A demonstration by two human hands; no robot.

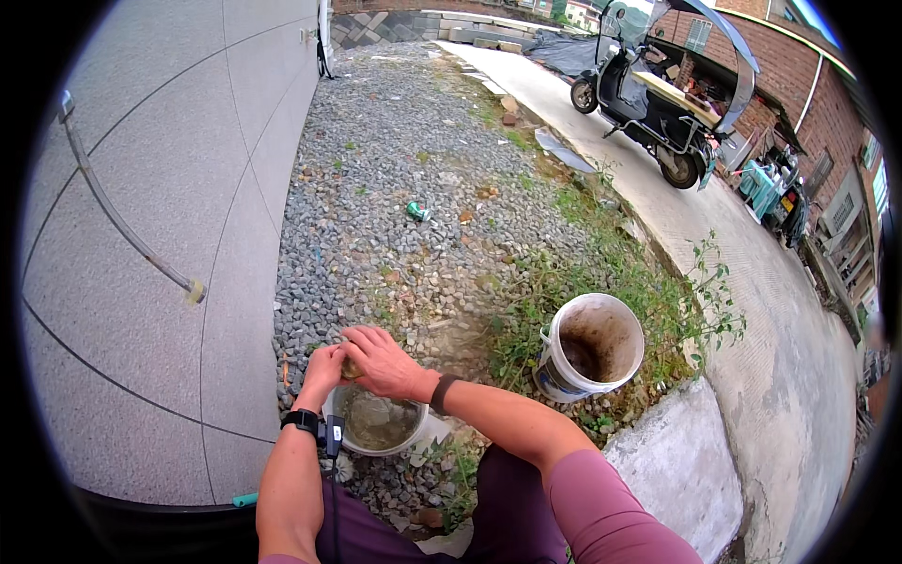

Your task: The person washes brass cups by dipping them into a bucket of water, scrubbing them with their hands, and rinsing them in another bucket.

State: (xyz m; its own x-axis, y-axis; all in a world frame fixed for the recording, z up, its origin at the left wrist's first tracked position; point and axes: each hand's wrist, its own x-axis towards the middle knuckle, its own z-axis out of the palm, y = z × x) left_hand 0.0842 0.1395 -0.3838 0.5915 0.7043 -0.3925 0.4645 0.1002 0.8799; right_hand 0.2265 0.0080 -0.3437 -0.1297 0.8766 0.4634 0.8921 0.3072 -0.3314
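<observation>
Both of my hands meet above a white bucket point(423, 426) of murky water point(380, 423). Between them sits a small, rounded, yellowish-brown object point(350, 369), mostly hidden by the fingers, so its kind is unclear. My left hand point(324, 370) grips it from the left side. Laid over it from the right is my right hand point(384, 361), its fingers bent across the top. The left wrist carries a black band with a small cabled device point(334, 433); a dark band point(442, 393) circles the right wrist.
A second white bucket point(634, 352), dirty inside, stands among weeds point(521, 331) at right. The tiled wall point(239, 211) closes off the left, with a clear hose point(127, 218) before it. A crushed green can point(418, 211) lies on gravel point(366, 169). An electric scooter point(655, 113) stands on concrete.
</observation>
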